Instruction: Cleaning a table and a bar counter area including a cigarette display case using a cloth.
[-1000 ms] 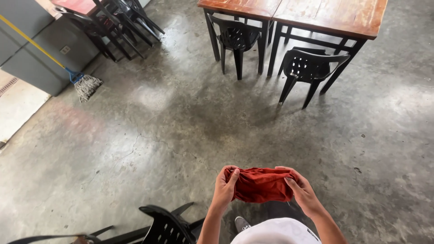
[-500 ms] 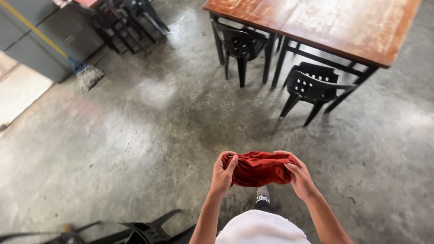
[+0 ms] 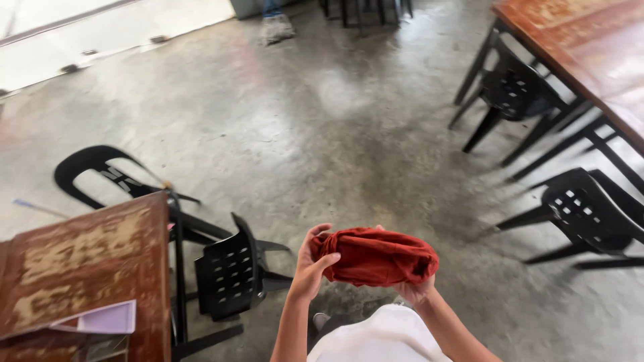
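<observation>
Item — red cloth (image 3: pixel 377 256), bunched, long axis left to right before me; I see left hand (image 3: pixel 310 265) clamped on its left end, right hand (image 3: pixel 414 289) gripping beneath — equally near.

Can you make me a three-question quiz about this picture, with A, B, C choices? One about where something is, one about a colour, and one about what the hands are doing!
1. Where is the worn wooden table with the pale purple paper on it?
A. lower left
B. top middle
C. under the cloth

2. What colour is the cloth?
A. blue
B. dark red
C. yellow

3. How is the cloth held?
A. It lies flat on the floor
B. It hangs from one hand
C. It is bunched up between both hands

Answers:
1. A, the table fills the lower left corner, beside a black plastic chair.
2. B, the fabric is dark red all over.
3. C, the left hand grips one end and the right hand supports the other, above the concrete floor.
</observation>
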